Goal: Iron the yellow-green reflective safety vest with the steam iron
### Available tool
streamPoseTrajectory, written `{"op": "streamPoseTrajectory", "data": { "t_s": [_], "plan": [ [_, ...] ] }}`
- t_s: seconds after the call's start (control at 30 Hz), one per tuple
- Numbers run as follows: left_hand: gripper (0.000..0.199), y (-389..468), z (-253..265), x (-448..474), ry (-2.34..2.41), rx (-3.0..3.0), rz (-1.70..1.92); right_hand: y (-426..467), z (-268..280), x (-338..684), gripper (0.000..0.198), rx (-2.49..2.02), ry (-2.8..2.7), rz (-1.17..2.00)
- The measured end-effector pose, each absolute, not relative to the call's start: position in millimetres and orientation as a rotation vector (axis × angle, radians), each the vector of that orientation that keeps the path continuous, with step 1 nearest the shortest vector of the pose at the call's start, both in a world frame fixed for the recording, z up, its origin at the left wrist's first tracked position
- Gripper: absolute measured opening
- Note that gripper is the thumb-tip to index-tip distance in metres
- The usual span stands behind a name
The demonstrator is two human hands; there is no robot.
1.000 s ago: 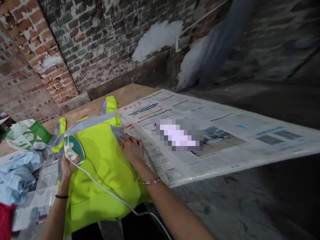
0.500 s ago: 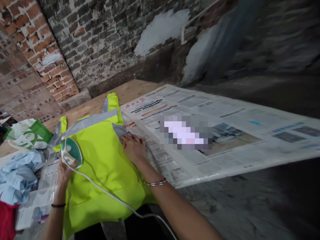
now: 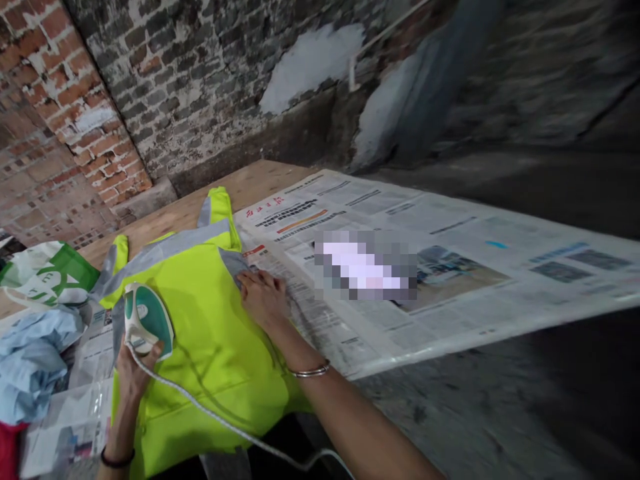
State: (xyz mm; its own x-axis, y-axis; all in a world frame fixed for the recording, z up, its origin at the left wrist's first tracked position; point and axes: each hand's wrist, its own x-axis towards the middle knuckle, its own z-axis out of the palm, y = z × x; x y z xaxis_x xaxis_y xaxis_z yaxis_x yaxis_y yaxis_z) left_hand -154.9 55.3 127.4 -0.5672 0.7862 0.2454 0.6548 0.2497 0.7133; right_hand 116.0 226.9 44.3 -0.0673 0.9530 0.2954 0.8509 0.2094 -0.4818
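Note:
My left hand [image 3: 132,368] grips the handle of a white and green iron [image 3: 156,321]. The iron is over the left side of a neon-yellow garment with grey bands [image 3: 210,333], near its left grey strip. A pale cord [image 3: 200,401] runs from the iron's rear across the garment toward my right forearm. My right hand [image 3: 265,301] rests on the garment's right edge beside a grey patch, palm down with fingers stretched out. The garment's two sleeves point away from me.
Newspaper under clear plastic [image 3: 360,333] covers much of the wooden table [image 3: 265,177]. At left lie a green and white bag [image 3: 55,273], crumpled light-blue cloth [image 3: 35,363] and red cloth [image 3: 9,450]. A brick wall [image 3: 200,80] stands behind.
My left hand has brought the iron slightly nearer to me and to the right over the garment. My right hand stays at the garment's right edge. The whole view has shifted a little.

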Motion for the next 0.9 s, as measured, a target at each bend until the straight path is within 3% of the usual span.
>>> {"op": "streamPoseTrajectory", "data": {
  "t_s": [0.23, 0.57, 0.9],
  "plan": [
    [0.04, 130.7, 148.6, -158.2, 2.3, 1.38, 1.281, 226.7, 44.2, 113.5, 0.047, -1.673, -1.921, 0.218],
    [0.041, 77.8, 135.6, -133.7, 2.21, 1.404, 1.203, 224.0, 58.7, 116.4, 0.046, -1.679, -1.929, 0.275],
    [0.037, 160.7, 156.1, -116.1, 2.17, 1.462, 1.229, 220.4, 68.7, 117.5, 0.043, -1.714, -1.927, 0.317]
  ]
}}
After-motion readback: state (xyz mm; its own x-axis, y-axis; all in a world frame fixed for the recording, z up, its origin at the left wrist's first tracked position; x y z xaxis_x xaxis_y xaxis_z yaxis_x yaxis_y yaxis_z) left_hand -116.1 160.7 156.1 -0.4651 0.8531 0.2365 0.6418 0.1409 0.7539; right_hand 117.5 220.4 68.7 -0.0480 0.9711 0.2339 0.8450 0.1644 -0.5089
